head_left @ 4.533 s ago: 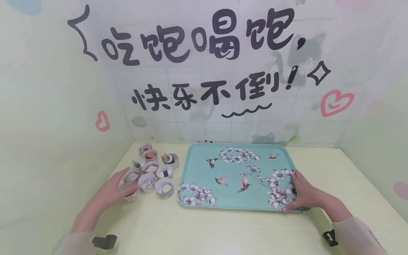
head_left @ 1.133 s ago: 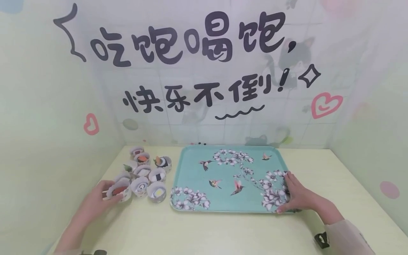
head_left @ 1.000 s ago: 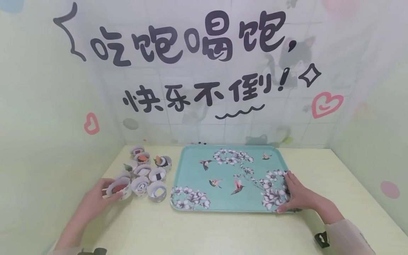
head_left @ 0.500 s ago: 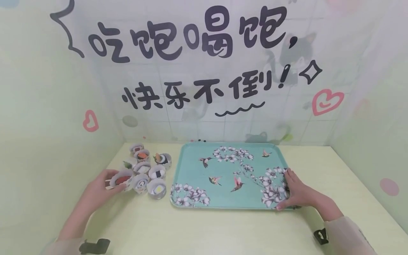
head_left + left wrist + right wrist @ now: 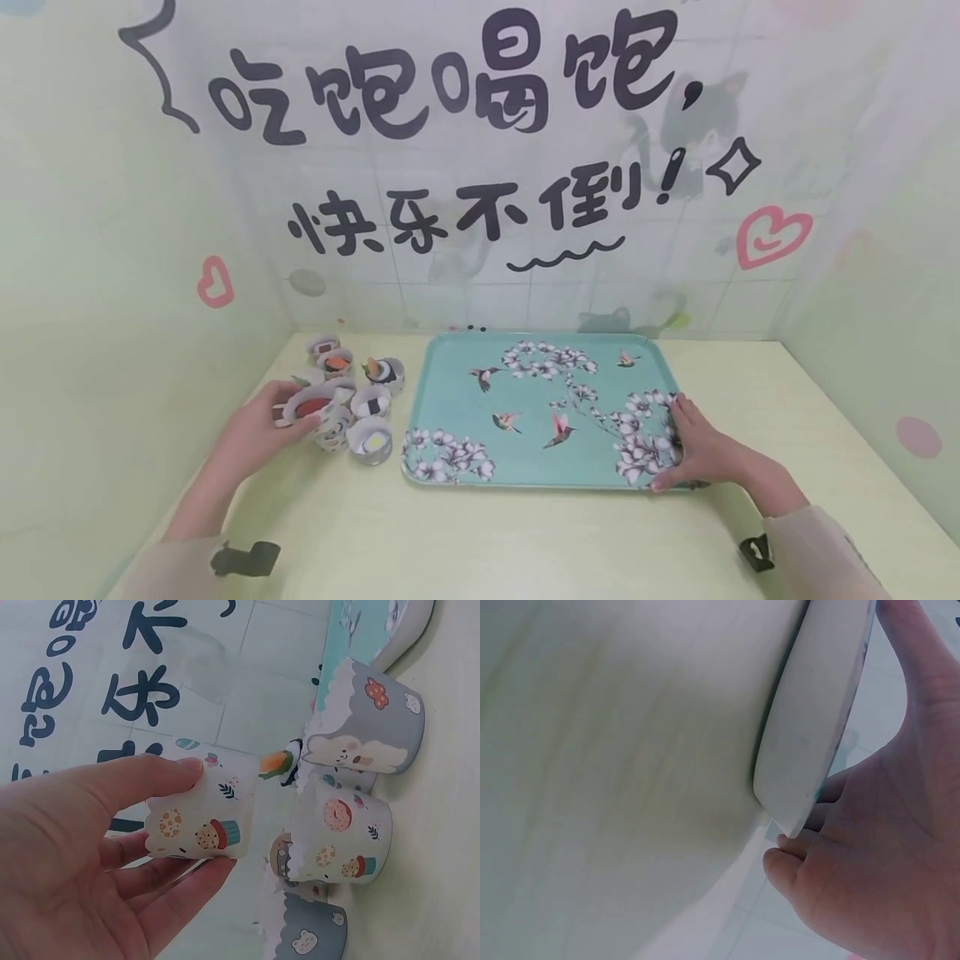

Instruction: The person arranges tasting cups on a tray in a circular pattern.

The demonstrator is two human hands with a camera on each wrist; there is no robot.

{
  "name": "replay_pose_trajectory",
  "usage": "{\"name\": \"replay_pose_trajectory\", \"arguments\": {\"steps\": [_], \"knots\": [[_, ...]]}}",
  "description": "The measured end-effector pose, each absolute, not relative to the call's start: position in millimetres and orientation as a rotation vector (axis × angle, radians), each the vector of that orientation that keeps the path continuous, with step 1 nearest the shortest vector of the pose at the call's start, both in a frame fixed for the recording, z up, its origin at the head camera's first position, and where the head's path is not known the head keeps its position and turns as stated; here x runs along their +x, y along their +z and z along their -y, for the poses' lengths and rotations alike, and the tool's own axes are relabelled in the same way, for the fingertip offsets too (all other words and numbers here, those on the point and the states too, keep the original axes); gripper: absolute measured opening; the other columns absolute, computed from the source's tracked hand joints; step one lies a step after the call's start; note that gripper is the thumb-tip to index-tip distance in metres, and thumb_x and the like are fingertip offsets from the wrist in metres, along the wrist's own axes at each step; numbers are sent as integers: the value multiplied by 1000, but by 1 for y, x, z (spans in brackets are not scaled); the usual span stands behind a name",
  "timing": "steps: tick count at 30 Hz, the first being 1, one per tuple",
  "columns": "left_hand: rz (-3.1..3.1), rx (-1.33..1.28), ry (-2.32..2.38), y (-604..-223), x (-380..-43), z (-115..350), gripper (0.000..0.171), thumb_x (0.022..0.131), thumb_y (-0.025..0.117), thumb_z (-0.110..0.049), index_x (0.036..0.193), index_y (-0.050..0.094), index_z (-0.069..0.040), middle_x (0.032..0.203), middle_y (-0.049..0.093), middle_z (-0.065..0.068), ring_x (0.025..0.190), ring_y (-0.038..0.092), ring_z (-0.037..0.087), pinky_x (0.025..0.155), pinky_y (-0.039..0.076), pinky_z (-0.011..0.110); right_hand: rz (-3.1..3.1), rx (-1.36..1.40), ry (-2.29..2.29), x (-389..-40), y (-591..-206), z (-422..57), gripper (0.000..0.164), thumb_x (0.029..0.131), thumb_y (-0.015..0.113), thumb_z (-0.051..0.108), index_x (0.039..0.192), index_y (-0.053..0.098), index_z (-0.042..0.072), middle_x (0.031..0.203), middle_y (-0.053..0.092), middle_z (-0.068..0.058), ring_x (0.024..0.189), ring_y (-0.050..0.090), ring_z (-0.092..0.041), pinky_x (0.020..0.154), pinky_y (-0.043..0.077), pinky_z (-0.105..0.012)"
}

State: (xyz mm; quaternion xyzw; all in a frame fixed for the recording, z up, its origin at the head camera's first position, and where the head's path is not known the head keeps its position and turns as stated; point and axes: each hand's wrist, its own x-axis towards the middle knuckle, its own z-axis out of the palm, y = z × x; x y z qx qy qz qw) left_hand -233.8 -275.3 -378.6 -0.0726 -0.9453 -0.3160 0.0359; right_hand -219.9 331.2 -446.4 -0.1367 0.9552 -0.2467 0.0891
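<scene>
My left hand [image 5: 251, 433] holds a paper baking cup [image 5: 202, 817] by its sides, thumb on one side and fingers on the other. Inside the cup is a red-topped piece [image 5: 311, 406] that resembles sushi. In the head view the cup overlaps others in the group; the left wrist view shows it raised off the table, tilted. My right hand [image 5: 712, 454] grips the near right corner of a turquoise tray [image 5: 450, 383], thumb at the front rim and fingers along the right rim. The right wrist view shows fingers bent against the tray's side.
Several more paper cups stand close together left of the tray, among them one with a yellow-marked piece [image 5: 372, 442], one with a black-banded white piece [image 5: 371, 406] and one with a roll [image 5: 382, 372]. A printed backdrop [image 5: 480, 300] rises behind the table [image 5: 480, 542].
My left hand has taken up the cup with the red-topped piece and, in the last half second, carried it right and slightly farther back. My right hand has stayed at the tray corner.
</scene>
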Motion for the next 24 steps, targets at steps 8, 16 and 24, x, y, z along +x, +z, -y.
{"name": "replay_pose_trajectory", "arguments": {"steps": [8,16,24], "knots": [[2879,-277,-974,-374,-242,254,61,91,73,-29,134,46,5,133,56,32,116,60,50,92,56,55,-2833,-416,-730,-222,-444,-331,138,64,91,45,145,5,-27,152,-3,-49,142,2,-64,113,15,-74],[2867,-366,-1001,-372,-258,234,58,91,73,-25,134,46,4,131,58,30,116,61,50,92,56,55,-2835,-428,-719,-223,-443,-332,140,64,91,47,146,4,-26,153,-3,-48,142,2,-63,114,16,-73],[2847,-438,-1042,-374,-265,214,54,92,72,-23,131,46,4,129,59,28,119,59,51,96,54,57,-2835,-437,-711,-224,-444,-335,138,65,91,46,146,6,-25,153,-2,-48,142,3,-64,114,16,-73]]}}
